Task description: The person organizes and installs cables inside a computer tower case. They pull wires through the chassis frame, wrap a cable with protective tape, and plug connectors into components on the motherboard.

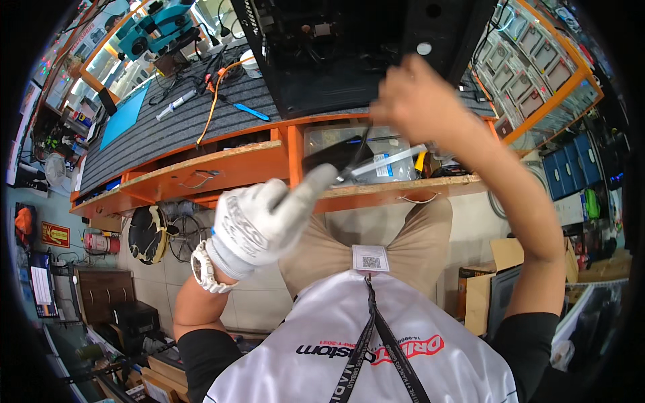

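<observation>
A thin black cable runs between my two hands, above an open drawer. My left hand, in a white knit glove, pinches its lower end between thumb and forefinger; a small pale tip shows there. My bare right hand is closed around the upper part, slightly smeared by motion, its fingertips partly hidden. Just behind it stands a black computer case with its side open and a dark interior. The drawer beneath holds clear plastic bags, a white strip and a small yellow thing.
Left on the ridged grey mat lie a blue pry tool, a syringe and an orange cable. A teal microscope stands behind. A second drawer juts out at left. A glass display case borders the right.
</observation>
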`<action>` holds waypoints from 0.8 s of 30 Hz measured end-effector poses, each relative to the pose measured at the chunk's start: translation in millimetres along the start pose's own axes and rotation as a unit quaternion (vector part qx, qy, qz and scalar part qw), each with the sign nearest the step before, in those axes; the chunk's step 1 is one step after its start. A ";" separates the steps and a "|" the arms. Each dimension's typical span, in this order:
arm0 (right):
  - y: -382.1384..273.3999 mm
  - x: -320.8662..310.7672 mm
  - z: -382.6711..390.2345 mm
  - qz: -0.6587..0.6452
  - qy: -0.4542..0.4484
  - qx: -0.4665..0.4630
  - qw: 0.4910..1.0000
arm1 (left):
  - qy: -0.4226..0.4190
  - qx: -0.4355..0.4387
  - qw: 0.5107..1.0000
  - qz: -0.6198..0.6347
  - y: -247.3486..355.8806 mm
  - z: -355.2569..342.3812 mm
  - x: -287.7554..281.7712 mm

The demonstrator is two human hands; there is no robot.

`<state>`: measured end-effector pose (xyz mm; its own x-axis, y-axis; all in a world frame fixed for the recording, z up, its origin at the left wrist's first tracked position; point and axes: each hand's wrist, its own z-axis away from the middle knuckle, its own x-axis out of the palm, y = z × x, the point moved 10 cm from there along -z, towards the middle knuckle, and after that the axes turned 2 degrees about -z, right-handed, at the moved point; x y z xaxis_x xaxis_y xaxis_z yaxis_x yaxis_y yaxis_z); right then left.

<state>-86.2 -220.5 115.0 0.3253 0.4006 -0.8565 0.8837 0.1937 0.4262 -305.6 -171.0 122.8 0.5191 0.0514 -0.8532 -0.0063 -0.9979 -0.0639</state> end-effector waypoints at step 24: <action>-153.3 -12.2 50.1 -0.397 0.050 0.040 0.915 | -0.077 -0.156 0.984 -0.026 -47.6 18.9 22.2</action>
<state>-208.8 -300.0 45.6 -0.4599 0.2421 -0.8543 0.8513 0.3939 -0.3466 -310.0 -121.6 97.1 0.3758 0.0831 -0.9230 0.2913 -0.9561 0.0326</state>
